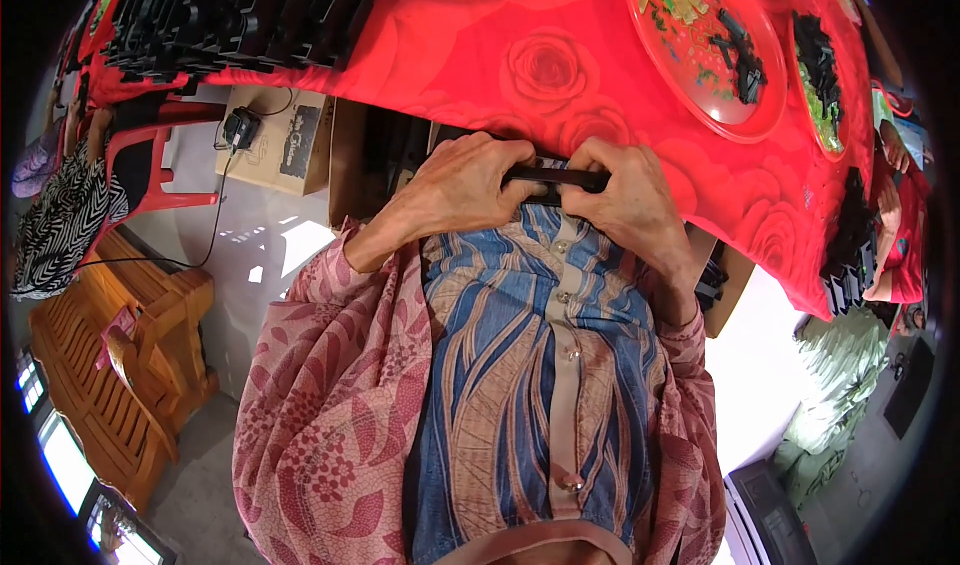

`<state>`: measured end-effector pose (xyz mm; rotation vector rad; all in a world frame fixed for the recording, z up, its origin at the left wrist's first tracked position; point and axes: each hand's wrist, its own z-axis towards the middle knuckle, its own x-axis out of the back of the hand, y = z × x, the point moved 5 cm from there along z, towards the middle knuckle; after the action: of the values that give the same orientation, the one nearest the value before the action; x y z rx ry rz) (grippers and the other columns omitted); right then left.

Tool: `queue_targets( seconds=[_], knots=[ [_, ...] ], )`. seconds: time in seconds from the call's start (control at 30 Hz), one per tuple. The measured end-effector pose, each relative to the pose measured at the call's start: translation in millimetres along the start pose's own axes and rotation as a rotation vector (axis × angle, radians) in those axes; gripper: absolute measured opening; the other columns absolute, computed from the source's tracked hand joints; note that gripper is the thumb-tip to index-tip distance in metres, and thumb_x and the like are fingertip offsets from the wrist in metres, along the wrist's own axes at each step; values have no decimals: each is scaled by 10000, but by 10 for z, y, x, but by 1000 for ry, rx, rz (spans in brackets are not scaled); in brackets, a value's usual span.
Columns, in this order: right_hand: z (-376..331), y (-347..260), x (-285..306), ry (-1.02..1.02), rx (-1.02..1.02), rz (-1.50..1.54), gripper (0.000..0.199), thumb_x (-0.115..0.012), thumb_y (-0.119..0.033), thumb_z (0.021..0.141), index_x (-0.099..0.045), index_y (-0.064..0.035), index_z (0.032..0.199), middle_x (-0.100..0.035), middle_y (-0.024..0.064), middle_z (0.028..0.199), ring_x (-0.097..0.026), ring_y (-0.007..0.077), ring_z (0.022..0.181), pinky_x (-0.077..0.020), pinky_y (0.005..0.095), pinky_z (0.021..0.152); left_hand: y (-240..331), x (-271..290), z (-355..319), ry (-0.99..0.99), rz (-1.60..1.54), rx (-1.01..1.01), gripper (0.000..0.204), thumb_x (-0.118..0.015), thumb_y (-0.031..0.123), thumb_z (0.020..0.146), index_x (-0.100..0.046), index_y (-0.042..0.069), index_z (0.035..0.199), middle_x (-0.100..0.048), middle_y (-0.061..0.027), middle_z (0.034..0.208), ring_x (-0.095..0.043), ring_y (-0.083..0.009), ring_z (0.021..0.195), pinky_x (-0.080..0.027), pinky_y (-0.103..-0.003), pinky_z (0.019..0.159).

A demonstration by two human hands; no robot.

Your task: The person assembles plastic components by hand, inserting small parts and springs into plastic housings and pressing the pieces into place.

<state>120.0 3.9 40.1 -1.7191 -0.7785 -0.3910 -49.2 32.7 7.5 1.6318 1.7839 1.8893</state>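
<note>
Bridging the gap between the left hand and the right hand is a narrow, straight black piece, dark and smooth, level before the shirt at the counter's near edge. Both hands are curled nearly closed, the left pinching one end of it, the right the other; the fingers hide its tips.

Along the counter, stacked black parts reach the near edge at left; a wide stretch of red cloth separates them from a round red tray at right.

As for materials, a slatted wooden bench and a red chair stand left, then a brown cardboard box; the counter's cloth bears rose prints, and the tray holds small black and yellow-green pieces.
</note>
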Motion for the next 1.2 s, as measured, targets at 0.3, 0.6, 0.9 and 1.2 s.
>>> queue_targets(
  seconds=[0.3,0.6,0.9,1.2],
  knots=[
    [-41,39,-35,-23,29,62,223,-700,-164,700,-650,26,806,-624,200,662,-638,346,617,-485,413,599,23,-27,21,-121,10,56,319,-648,251,887,-617,21,1106,-664,-204,935,-629,-394,905,-478,-460,795],
    [-12,-84,36,-1,129,172,217,-679,-105,736,-650,5,921,-676,179,761,-669,327,677,-504,390,631,-60,90,-12,-69,-277,-98,203,-608,176,910,-592,6,1020,-612,-196,784,-599,-351,723,-455,-424,690],
    [-14,-82,62,-38,99,-48,275,-704,-209,740,-692,-53,966,-690,188,829,-679,361,776,-531,434,687,-14,111,33,-99,-243,-117,241,-642,234,897,-607,46,1045,-647,-205,890,-632,-405,888,-488,-449,758],
    [-120,-129,-66,61,202,-176,256,-674,-257,771,-682,-60,935,-691,172,857,-673,372,823,-523,475,713,170,146,-49,-86,25,-89,301,-593,166,840,-581,6,1094,-644,-263,858,-613,-463,882,-481,-517,756]
  ],
)
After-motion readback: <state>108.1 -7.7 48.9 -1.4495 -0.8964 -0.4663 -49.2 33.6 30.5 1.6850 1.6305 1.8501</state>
